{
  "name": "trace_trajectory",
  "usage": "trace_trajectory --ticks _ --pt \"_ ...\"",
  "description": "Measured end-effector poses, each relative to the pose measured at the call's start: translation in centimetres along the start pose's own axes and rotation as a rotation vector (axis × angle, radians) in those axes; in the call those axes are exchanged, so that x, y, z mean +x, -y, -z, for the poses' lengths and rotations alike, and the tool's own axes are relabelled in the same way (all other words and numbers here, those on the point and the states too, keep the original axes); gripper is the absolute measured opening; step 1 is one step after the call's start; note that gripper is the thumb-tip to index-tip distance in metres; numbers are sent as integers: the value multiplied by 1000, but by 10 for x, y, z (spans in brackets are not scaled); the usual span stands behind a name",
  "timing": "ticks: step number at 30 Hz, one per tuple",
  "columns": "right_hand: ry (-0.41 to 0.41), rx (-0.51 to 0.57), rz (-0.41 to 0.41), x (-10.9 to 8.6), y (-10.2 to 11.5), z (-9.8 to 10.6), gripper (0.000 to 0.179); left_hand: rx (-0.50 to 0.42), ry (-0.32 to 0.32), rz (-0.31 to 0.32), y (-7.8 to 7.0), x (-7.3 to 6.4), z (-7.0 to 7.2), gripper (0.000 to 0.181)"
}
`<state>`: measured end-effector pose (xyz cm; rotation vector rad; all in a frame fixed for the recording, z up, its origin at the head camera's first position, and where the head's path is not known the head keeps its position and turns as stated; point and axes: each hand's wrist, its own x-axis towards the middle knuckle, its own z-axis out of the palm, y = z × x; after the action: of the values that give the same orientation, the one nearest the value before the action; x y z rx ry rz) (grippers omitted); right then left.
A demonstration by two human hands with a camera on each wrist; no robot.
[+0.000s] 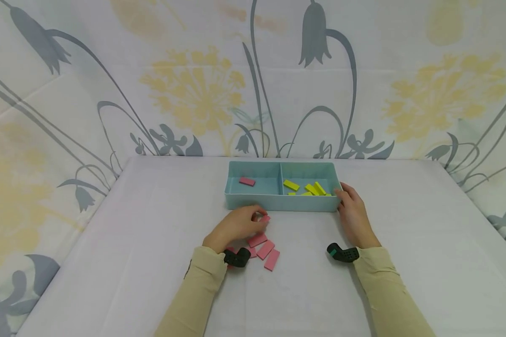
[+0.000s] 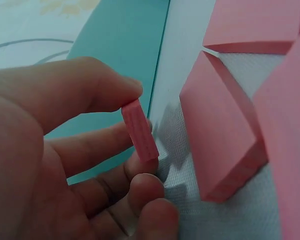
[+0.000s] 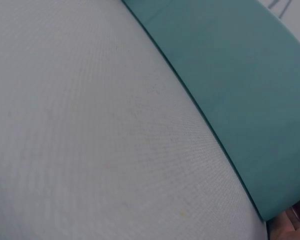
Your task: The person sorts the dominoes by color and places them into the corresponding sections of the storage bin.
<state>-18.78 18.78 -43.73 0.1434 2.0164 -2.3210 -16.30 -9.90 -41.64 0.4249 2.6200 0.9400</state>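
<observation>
Between thumb and fingertips, my left hand (image 1: pixel 239 223) pinches a small pink block (image 2: pixel 140 131), just in front of a light teal two-compartment box (image 1: pixel 253 202). Several more pink blocks (image 1: pixel 271 260) lie loosely on the table beside and under that wrist. My right hand (image 1: pixel 354 213) grips the box at its right end, thumb over the rim near the front corner and fingers along the outer side. In the right wrist view only a bit of that hand (image 3: pixel 290 227) shows, at the box's corner.
One pink block (image 1: pixel 247 181) lies in the box's left compartment. Several yellow blocks (image 1: pixel 291 185) lie in the right one, some partly hidden by the front wall. A white cloth (image 1: pixel 173 196) covers the table, and a flower-patterned curtain (image 1: pixel 278 93) hangs behind it.
</observation>
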Motion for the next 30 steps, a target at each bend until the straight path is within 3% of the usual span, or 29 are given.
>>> trace_trajectory --ticks 14,22,30 --pt "12 4 4 -1 0 0 58 -45 35 17 3 0 3 24" --pt "9 1 -3 -1 1 0 58 18 50 -25 4 1 4 18" --pt "8 -3 0 -1 0 0 59 -33 44 -48 5 1 5 12"
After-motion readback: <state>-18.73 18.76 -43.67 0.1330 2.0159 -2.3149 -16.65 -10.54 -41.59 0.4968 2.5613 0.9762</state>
